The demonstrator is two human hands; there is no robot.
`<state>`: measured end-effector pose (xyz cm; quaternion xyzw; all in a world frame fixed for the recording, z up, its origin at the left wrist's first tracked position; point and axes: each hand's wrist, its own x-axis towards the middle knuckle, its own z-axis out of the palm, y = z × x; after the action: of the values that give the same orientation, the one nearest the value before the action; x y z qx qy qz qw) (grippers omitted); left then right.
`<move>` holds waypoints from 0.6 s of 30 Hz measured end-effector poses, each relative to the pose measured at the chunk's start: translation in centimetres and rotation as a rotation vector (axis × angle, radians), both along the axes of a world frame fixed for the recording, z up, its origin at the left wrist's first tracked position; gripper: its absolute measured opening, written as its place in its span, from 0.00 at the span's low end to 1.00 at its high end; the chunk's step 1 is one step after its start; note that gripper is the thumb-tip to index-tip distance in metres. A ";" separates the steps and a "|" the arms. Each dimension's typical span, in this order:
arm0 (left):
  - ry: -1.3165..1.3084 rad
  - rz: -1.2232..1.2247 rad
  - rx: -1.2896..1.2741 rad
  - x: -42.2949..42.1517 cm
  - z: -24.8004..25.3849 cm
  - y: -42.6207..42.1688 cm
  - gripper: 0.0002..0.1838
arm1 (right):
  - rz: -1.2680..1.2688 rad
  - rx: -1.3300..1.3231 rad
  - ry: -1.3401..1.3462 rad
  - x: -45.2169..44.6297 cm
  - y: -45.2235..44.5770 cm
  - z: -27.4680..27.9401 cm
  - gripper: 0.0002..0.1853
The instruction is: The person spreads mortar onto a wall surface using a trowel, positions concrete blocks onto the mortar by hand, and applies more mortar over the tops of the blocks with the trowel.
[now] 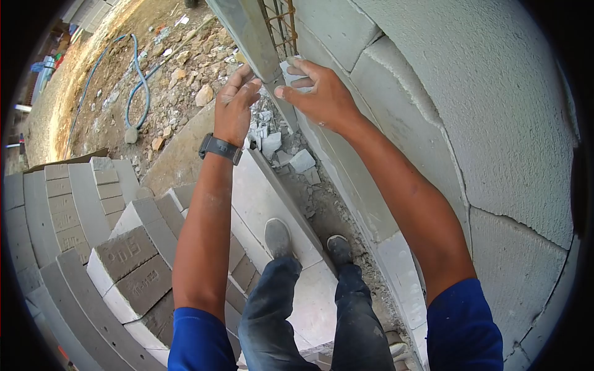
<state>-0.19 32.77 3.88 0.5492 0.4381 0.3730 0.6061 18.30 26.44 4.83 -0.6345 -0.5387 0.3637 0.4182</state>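
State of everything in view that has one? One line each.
Left hand: grip open, fingers bent; panel contact unclear
Right hand: grip open, fingers bent; panel contact unclear
Grey panel: upper end out of frame
Rebar: exposed
Rubble: broken
Blue hose: looped on the ground
Left-side blocks: stacked
Wall blocks: laid, joints visible
Watch: strapped on

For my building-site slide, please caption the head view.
Left hand and right hand, apart, beside a grey block wall, broken pieces below.
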 end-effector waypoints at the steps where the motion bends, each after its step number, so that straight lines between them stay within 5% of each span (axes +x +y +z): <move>1: 0.009 -0.007 0.021 0.1 0.2 -0.1 0.23 | 0.003 -0.011 0.087 0.5 -0.4 0.0 0.42; 6: -0.015 -0.042 0.121 0.0 0.4 -0.7 0.28 | -0.072 -0.059 0.394 3.8 -2.7 -0.5 0.36; 11: 0.051 0.002 0.064 -1.2 -2.4 -3.2 0.44 | -0.140 -0.219 0.525 5.5 -9.0 0.1 0.32; 18: 0.334 0.109 -0.261 -4.9 -5.5 -13.9 0.36 | -0.250 -0.446 0.506 6.6 -20.0 -0.3 0.29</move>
<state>-5.04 18.85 -1.60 0.4958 0.6058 0.2493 0.5701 24.88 6.46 4.54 -0.6610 -0.2434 0.5641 0.4309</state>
